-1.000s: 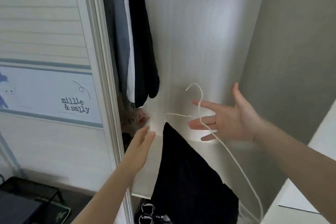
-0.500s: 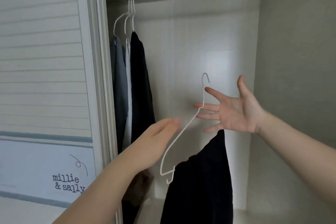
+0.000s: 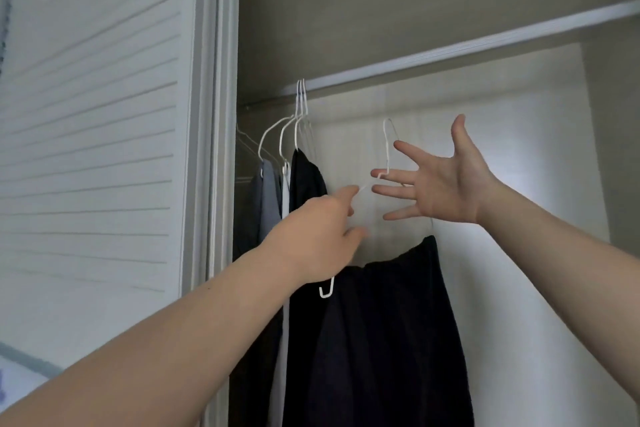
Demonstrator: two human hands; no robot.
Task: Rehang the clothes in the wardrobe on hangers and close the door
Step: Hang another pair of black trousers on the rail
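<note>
The soft black cloth garment [image 3: 381, 340] hung limp at six o'clock, draped on a thin white wire hanger [image 3: 388, 146], light and springy, likely best held near its hook. Right hand [image 3: 440, 180] was splayed open; left hand [image 3: 322, 239] pinched the wire.

I see a white wire hanger [image 3: 388, 152] at frame centre, hook up, below the rail [image 3: 450, 52], not yet on it. A dark garment [image 3: 381, 340] drapes from it toward lower centre. At left of centre, grey, white and dark clothes [image 3: 277, 204] hang on white hangers. Louvred door [image 3: 97, 135] at left, open.
</note>
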